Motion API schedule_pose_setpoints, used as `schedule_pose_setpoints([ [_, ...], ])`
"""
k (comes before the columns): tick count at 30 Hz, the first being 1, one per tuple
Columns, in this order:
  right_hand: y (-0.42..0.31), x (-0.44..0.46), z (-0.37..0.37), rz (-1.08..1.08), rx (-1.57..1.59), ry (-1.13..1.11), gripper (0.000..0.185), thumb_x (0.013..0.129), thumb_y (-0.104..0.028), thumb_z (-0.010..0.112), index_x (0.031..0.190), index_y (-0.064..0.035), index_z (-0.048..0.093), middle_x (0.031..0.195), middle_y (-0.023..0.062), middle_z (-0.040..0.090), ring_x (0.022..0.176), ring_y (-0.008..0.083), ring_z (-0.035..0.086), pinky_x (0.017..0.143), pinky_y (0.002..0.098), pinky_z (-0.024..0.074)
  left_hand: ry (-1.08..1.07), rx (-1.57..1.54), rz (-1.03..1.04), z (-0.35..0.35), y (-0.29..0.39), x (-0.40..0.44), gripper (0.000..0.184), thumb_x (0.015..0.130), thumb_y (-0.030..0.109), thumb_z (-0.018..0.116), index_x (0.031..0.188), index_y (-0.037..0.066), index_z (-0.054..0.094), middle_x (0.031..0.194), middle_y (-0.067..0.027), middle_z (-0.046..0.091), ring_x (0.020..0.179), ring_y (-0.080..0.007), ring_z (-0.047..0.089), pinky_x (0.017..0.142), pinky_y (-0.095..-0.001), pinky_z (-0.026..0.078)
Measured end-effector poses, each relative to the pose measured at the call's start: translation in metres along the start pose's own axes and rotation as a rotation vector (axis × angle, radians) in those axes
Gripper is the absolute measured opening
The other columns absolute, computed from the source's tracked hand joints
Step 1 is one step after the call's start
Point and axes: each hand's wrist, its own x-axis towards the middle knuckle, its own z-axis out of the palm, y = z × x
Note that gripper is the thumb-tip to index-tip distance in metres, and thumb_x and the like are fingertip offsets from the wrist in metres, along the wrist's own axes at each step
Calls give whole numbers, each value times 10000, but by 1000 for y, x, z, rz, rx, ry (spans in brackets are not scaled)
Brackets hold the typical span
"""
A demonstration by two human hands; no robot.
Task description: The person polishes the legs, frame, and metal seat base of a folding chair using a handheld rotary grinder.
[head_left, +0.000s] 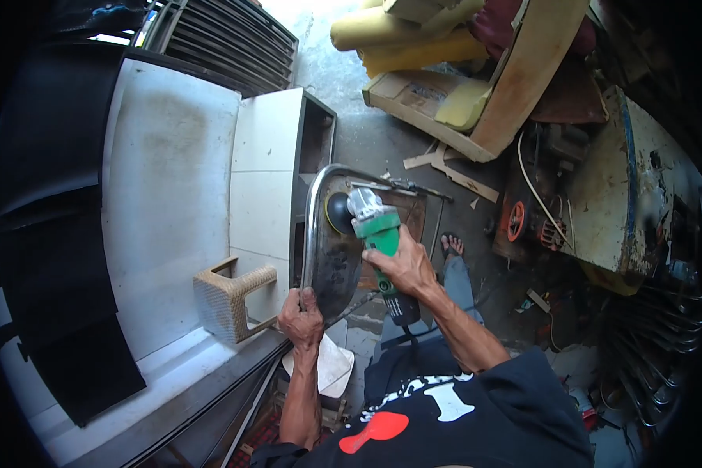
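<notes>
A green angle grinder (381, 242) with a silver head is in my right hand (404, 264), its fingers wrapped round the body. The grinder's round dark disc (338, 213) with a yellow rim lies against or close to the inner side of a bent chrome tube frame (313, 218); contact cannot be made out. My left hand (301, 316) grips the lower end of that frame. A dark, worn panel (337, 269) shows inside the curve of the tube, partly behind the grinder.
A woven stool (222, 304) stands on the left beside white tiles (264, 164). Rusty machinery with a red handwheel (515, 221) is at right. Wood scraps (464, 181) and yellow rolls (405, 30) are ahead. Metal tubes (655, 343) are stacked at lower right.
</notes>
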Motion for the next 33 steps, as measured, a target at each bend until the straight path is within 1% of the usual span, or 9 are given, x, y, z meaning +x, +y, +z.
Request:
schedule_pose_setpoints([
  [2,-3,6,-1,46,3,-3,719,770,-496,748,1206,43,558,1027,244,697,959,353,703,867,433,531,8,16,-6,0,3,4,547,1036,494,511,736,37,515,613,-173,504,567,-396,534,550,-468,404],
  [4,12,23,-7,124,55,35,668,762,-484,757,1160,28,594,994,199,693,894,302,686,824,412,531,32,33,8,0,0,2,547,1039,487,509,727,37,498,607,-175,492,565,-403,525,546,-475,397],
  [7,17,41,-21,23,59,-18,609,775,-453,743,1149,13,624,977,148,687,884,264,667,818,380,520,58,0,57,4,-1,4,528,1039,472,511,737,38,507,619,-187,496,575,-421,525,548,-480,397],
  [10,3,47,-28,-110,18,-69,593,794,-438,727,1187,-7,622,978,149,689,896,256,661,824,379,514,25,48,14,3,6,-1,521,1036,474,513,750,39,523,631,-187,509,589,-424,537,553,-486,403],
  [14,-37,57,-62,-56,81,-272,645,740,-492,731,1155,-5,658,956,165,713,841,280,682,796,394,527,35,41,31,4,3,-3,523,1034,487,508,763,41,541,631,-179,513,595,-415,547,558,-489,404],
  [19,-24,75,-57,-60,-35,-147,508,758,-486,713,991,-35,729,870,128,708,807,232,671,745,361,514,22,17,-5,3,12,1,521,1033,480,513,755,39,529,632,-183,508,601,-411,550,562,-482,404],
  [24,-25,89,-72,44,-80,-284,504,754,-495,711,973,-42,740,899,128,718,824,241,671,772,371,510,31,33,7,5,7,2,530,1031,481,517,748,32,511,631,-183,492,595,-410,530,561,-481,396],
  [28,-22,85,-67,3,-34,-262,531,743,-500,709,985,-28,729,897,141,712,837,247,672,778,386,511,-15,11,-26,4,10,4,522,1039,466,505,754,28,497,647,-186,490,611,-407,523,576,-480,392],
  [33,-40,67,-65,-24,-95,-250,648,746,-502,730,1153,-5,645,976,150,710,890,271,684,823,394,520,-46,6,-20,1,1,-2,519,1048,452,487,755,23,484,652,-194,476,613,-410,503,590,-488,384],
])
